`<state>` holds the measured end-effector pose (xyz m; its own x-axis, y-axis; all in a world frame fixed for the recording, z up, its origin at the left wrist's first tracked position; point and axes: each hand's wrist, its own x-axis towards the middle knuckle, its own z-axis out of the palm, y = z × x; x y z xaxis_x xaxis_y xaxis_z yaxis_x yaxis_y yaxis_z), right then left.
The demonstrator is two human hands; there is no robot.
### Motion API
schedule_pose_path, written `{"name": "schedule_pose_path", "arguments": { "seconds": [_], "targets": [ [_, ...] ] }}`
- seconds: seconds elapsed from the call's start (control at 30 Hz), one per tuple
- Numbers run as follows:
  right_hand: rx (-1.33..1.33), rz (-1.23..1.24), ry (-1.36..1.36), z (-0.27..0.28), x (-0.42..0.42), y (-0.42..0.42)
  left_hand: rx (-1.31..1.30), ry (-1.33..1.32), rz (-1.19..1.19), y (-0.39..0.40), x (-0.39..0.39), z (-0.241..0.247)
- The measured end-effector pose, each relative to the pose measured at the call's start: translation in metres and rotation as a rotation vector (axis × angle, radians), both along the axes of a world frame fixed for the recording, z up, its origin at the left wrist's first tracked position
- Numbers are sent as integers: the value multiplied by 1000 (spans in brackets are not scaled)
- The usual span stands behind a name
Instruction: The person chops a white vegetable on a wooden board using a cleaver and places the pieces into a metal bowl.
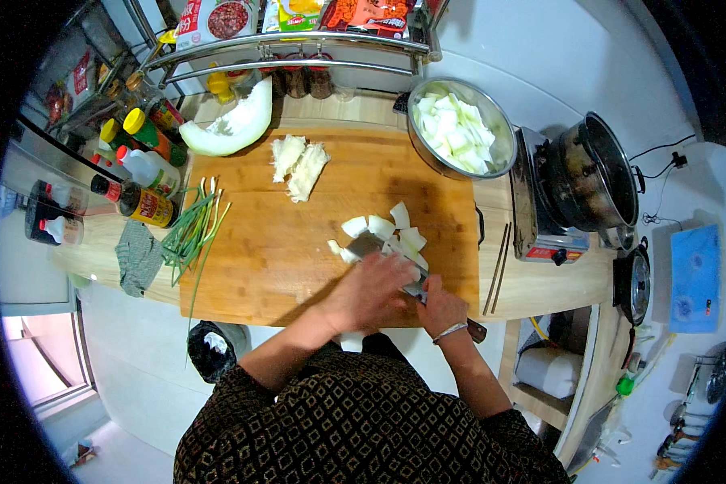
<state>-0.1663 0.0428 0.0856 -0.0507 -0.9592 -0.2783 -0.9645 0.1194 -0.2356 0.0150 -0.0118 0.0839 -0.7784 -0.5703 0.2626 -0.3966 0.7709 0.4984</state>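
My right hand (443, 304) grips a kitchen cleaver (366, 244), whose wooden handle end sticks out past the wrist. The blade lies low and tilted among white melon pieces, likely winter melon (412, 239), on a wooden cutting board (260, 254). Across the blade stretches my left hand (375, 287), slightly blurred; its fingertips reach the blade or the pieces beside it, and I cannot tell whether they hold anything. Two clumps of pale melon pith (300, 166) rest farther back on the board. A large curved melon wedge (236, 127) sits at the back left corner.
A steel bowl (508, 154) of cut melon stands at the back right, near a gas stove (550, 242) with a pot (599, 175). Chopsticks (497, 266) lie right of the board. Scallions (196, 233), a cloth (138, 257) and sauce bottles (148, 202) line the left. Below is a bin (212, 351).
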Motion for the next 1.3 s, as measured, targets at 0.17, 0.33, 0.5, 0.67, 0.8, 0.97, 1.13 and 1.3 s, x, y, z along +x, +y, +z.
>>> {"name": "schedule_pose_path", "arguments": {
  "seconds": [0.17,0.33,0.5,0.67,0.8,0.97,1.13,1.3],
  "targets": [
    [-58,74,3,6,-2,0,97,-152,-45,15,-12,-15],
    [-71,152,20,10,-3,3,136,-194,22,17,-15,-22],
    [-53,149,5,10,-6,6,208,-252,38,16,-19,-20],
    [-6,217,-10,14,-20,11,416,-361,78,9,-16,-24],
    [21,217,-32,25,-30,18,587,-399,69,-1,-7,-31],
    [47,204,-103,17,-67,29,781,-372,133,-15,4,-38],
    [121,-188,-606,-17,-108,46,634,-28,305,-22,12,-61],
    [172,-542,-1069,-51,-129,46,201,-77,595,5,-9,-63]
  ]
}}
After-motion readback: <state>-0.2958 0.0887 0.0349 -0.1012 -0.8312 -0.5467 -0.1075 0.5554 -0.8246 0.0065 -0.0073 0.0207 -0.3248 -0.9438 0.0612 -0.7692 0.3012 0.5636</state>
